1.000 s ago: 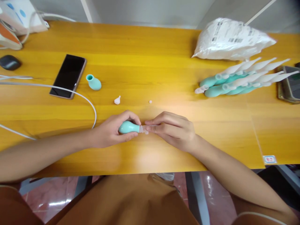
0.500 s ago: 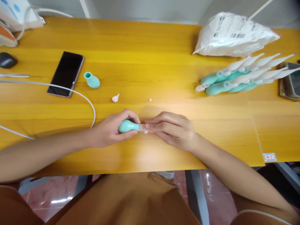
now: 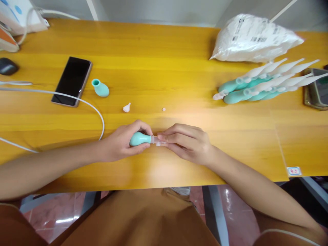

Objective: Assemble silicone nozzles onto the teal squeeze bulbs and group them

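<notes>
My left hand (image 3: 120, 141) grips a small teal rubber bulb (image 3: 139, 138) just above the yellow table (image 3: 164, 68). My right hand (image 3: 187, 141) pinches the clear plastic tube (image 3: 156, 140) that sticks out of the bulb's mouth; most of the tube is hidden under my fingers. Both hands meet near the table's front edge. A second teal bulb (image 3: 100, 88) lies alone further back on the left. A small white tip (image 3: 126, 108) and a tiny white bit (image 3: 164, 109) lie just beyond my hands.
A pile of teal bulbs with long clear nozzles (image 3: 263, 85) lies at the right, behind it a white plastic bag (image 3: 253, 37). A black phone (image 3: 71, 81), a white cable (image 3: 77, 100) and a dark mouse (image 3: 7, 66) sit left. Another phone (image 3: 317, 89) is at the right edge.
My hands have stayed together on the bulb and tube, with only small finger shifts. The view has tipped slightly, so the table items sit a little higher in the picture.
</notes>
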`<control>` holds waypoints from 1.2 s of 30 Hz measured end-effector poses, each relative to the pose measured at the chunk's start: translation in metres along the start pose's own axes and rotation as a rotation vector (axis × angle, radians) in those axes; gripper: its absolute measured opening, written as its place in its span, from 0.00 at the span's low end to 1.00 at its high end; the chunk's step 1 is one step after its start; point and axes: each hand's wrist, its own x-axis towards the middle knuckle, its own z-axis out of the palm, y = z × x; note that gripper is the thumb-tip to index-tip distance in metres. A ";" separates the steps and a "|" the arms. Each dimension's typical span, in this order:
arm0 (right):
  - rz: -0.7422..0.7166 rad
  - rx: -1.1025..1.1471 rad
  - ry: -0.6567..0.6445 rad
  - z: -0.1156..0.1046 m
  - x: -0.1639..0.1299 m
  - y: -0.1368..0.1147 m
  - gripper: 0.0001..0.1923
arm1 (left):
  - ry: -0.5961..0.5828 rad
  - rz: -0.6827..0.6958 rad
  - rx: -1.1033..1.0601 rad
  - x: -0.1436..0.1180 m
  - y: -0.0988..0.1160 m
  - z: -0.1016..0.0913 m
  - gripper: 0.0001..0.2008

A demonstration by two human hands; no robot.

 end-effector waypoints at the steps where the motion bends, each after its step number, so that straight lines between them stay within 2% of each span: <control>1: 0.000 0.004 0.001 0.000 0.001 -0.001 0.18 | 0.000 0.002 0.001 0.000 0.000 0.000 0.13; 6: 0.012 0.035 -0.001 0.000 0.004 -0.002 0.14 | 0.001 0.020 0.007 0.000 -0.001 0.000 0.13; 21: 0.076 0.076 -0.020 0.001 0.003 -0.002 0.16 | -0.001 0.071 0.015 -0.002 -0.009 0.002 0.13; 29: 0.221 0.252 0.009 0.004 0.003 -0.005 0.15 | 0.038 0.095 0.008 -0.006 -0.010 0.005 0.13; 36: 0.305 0.326 0.030 0.008 0.003 -0.007 0.14 | 0.071 0.203 0.025 -0.007 -0.011 0.009 0.12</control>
